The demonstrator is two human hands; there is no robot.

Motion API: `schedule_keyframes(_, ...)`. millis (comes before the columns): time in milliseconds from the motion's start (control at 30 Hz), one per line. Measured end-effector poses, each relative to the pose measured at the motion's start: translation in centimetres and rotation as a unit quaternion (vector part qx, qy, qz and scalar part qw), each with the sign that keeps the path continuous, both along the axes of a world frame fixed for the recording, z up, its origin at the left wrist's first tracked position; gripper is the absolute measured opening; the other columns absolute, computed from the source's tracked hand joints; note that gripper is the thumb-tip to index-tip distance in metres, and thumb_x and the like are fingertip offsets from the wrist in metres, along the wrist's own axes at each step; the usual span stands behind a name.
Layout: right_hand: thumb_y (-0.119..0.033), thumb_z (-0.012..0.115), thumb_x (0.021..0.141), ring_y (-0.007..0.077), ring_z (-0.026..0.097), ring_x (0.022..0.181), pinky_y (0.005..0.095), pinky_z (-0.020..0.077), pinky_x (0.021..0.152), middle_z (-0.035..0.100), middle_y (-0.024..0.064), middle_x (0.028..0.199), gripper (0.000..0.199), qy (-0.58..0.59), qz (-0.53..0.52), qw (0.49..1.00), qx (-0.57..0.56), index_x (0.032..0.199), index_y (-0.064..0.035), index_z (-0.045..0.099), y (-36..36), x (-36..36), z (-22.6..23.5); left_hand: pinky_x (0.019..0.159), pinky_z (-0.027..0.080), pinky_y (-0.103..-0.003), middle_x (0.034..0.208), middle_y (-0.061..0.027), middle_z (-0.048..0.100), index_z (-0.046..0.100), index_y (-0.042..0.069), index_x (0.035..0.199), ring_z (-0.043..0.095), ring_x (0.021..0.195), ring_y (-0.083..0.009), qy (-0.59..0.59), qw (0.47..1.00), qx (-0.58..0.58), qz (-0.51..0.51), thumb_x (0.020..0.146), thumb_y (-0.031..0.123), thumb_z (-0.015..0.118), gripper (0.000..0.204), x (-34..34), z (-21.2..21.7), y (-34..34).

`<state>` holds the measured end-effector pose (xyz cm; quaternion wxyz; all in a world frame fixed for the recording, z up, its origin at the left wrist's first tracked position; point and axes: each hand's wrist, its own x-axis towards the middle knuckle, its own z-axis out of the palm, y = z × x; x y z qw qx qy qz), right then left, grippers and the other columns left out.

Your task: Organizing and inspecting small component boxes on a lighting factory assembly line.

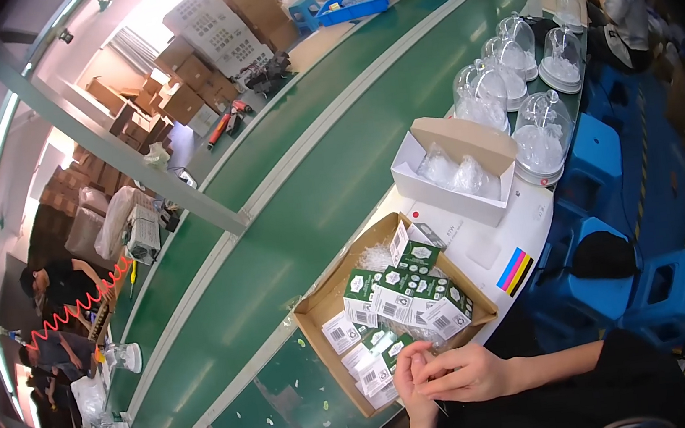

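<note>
My left hand (412, 381) and my right hand (467, 372) meet in front of the near edge of an open cardboard box (322, 353). Both hands are closed, fingertips pinched together. A thin strand seems to hang below them, but what they hold is too small to make out. Inside the cardboard box lie several small green-and-white cartons (394, 293) at mixed angles. Clear crinkled plastic (375, 256) shows between and behind them.
Beyond the box stands an open white box (450, 193) with clear plastic-wrapped pieces. Clear glass domes (540, 141) on white bases line the right edge. The green conveyor (298, 194) runs along the left. Blue stools (596, 286) stand at right. Other people work far off.
</note>
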<state>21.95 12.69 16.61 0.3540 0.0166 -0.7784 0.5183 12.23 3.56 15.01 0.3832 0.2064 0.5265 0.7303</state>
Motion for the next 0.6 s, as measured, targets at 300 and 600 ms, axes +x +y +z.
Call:
schedule_keyframes(300,0.000,0.073,0.079,0.0188,0.066,0.075,0.0270,0.0529,0.064,0.066,0.0073,0.091,0.017,-0.001,-0.082,0.996,-0.034,0.096,-0.0023,0.072,1.3,1.2,-0.7,0.075,0.046,-0.023,0.090,-0.0031,0.057,0.056,0.000,0.110,0.055,0.079,-0.0095,0.079,0.996,-0.011,0.025,0.099,0.005,0.048,0.015,0.5,-0.4,0.7)
schedule_keyframes(600,0.003,0.070,0.080,0.0193,0.065,0.078,0.0263,0.0516,0.068,0.067,0.0107,0.089,0.015,-0.065,-0.137,0.982,-0.111,0.094,-0.0003,0.073,3.9,1.6,-1.0,0.081,0.051,-0.023,0.102,-0.0090,0.063,0.055,-0.004,0.110,0.063,0.093,-0.0108,0.079,0.985,-0.036,-0.148,0.091,-0.004,0.060,0.020,0.2,-1.1,0.5)
